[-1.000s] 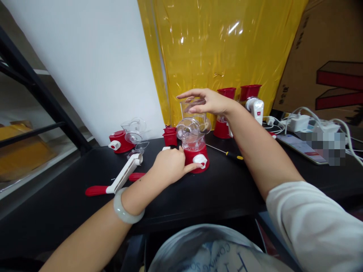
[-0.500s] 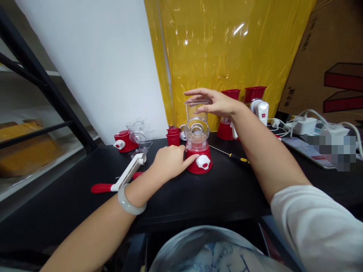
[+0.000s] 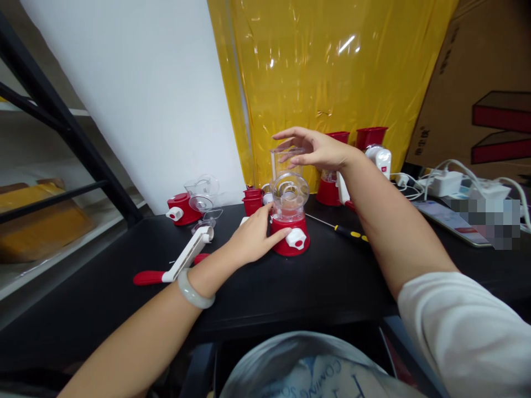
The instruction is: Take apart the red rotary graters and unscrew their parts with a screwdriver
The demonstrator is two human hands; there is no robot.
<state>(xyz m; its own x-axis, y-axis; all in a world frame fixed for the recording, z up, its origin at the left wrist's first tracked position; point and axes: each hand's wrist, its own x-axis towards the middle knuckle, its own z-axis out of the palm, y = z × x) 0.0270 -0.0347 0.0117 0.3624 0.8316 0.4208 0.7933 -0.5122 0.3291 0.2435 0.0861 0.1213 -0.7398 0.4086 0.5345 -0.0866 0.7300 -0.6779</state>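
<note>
A rotary grater [image 3: 289, 237] stands upright on the black table, with a red base, a white knob on its front and a clear plastic body above. My left hand [image 3: 256, 235] grips the base from the left, thumb along the front beside the knob, fingers partly hidden behind. The clear body has a round opening [image 3: 290, 189] facing me and a tall chute [image 3: 281, 165] on top. Over the chute, my right hand [image 3: 317, 149] is open, its fingers arched and apart. I cannot tell whether its fingertips touch the chute.
Left lie a white-and-red crank handle [image 3: 186, 258] and a second red base [image 3: 185, 209] with clear parts. Red pushers [image 3: 253, 202] stand behind my left hand. A screwdriver [image 3: 350, 233] lies right, near more graters [image 3: 329, 190], a phone [image 3: 452, 222] and white chargers with cables [image 3: 446, 182].
My left hand has shifted slightly, its fingers stretching farther along the base. The clear body's round opening has turned a little rightward. My right hand stays above the chute, its fingers slightly changed.
</note>
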